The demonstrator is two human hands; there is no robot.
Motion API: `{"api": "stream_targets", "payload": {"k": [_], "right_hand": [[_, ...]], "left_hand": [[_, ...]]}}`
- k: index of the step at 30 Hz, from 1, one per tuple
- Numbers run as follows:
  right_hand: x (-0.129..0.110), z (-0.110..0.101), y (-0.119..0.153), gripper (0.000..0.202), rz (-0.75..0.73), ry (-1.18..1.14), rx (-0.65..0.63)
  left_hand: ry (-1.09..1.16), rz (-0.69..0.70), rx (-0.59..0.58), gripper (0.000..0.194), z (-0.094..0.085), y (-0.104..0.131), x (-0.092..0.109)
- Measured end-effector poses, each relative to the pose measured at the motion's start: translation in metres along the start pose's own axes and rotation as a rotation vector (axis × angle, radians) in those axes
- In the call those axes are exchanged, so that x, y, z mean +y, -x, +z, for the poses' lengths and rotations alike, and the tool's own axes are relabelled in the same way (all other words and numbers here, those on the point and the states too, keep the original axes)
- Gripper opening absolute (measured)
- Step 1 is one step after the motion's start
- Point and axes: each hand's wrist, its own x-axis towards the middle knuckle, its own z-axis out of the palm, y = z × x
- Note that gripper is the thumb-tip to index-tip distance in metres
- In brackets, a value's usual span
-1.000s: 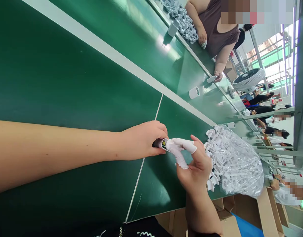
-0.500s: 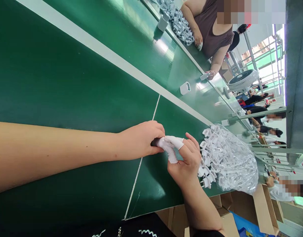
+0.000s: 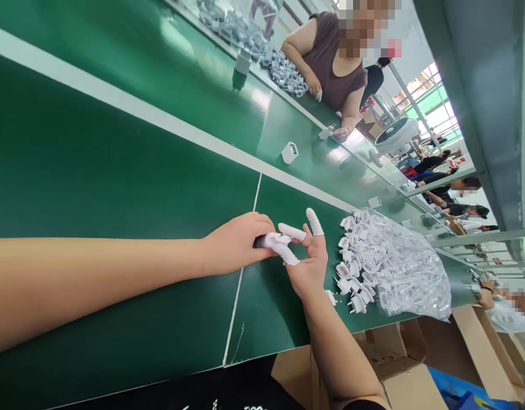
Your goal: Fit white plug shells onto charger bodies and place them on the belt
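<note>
From the left edge my left arm reaches in, and my left hand (image 3: 241,242) is closed around a small object, dark and whitish where it shows and mostly hidden by the fingers. My right hand (image 3: 307,259), with white covers on the thumb and two fingers, has its thumb against the whitish part at my left fingertips. Its covered fingers are stretched out and apart. Just right of it, white plug pieces (image 3: 359,262) lie heaped at the mouth of a clear plastic bag (image 3: 416,279) on the green table (image 3: 117,171).
A pale strip (image 3: 160,122) crosses the table. Beyond it stand a white adapter (image 3: 290,152) and another block (image 3: 242,61). A person (image 3: 337,62) opposite holds a plug piece near a pile of parts (image 3: 288,74). Cardboard boxes (image 3: 416,387) stand below the table's near edge.
My right hand's covered fingers have spread and lifted away from the small object, while its thumb stays near. My left hand keeps its grip. The view has shifted and tilted.
</note>
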Motion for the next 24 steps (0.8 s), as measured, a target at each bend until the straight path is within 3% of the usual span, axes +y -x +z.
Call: {"api": "stream_targets", "payload": {"k": [3, 4, 6, 9, 12, 15, 19, 22, 24], "right_hand": [[-0.001, -0.023, -0.011, 0.066, 0.004, -0.08, 0.012], [-0.003, -0.037, -0.013, 0.055, 0.0, -0.007, 0.039], [-0.008, -0.069, -0.01, 0.038, 0.018, 0.227, -0.029], [-0.008, -0.114, 0.016, 0.048, 0.022, 0.546, -0.136], [0.009, -0.139, 0.05, 0.062, -0.035, 0.828, -0.237], [0.034, -0.143, 0.064, 0.052, -0.014, 0.879, -0.278], [0.048, -0.133, 0.043, 0.02, 0.067, 0.817, -0.241], [0.039, -0.118, 0.013, 0.015, 0.065, 0.684, -0.116], [0.03, -0.106, -0.006, 0.011, 0.08, 0.461, -0.094]], "left_hand": [[0.061, -0.059, 0.128, 0.034, -0.01, -0.002, 0.0], [0.08, -0.101, 0.192, 0.039, -0.017, -0.004, -0.002], [0.075, -0.189, 0.311, 0.048, -0.037, -0.012, -0.007], [-0.084, -0.326, 0.411, 0.044, -0.075, -0.033, -0.02], [-0.297, -0.425, 0.502, 0.038, -0.112, -0.061, -0.04], [-0.424, -0.453, 0.597, 0.045, -0.142, -0.087, -0.061], [-0.419, -0.455, 0.66, 0.069, -0.171, -0.104, -0.081], [-0.393, -0.465, 0.666, 0.091, -0.179, -0.105, -0.085], [-0.401, -0.461, 0.736, 0.096, -0.172, -0.105, -0.082]]}}
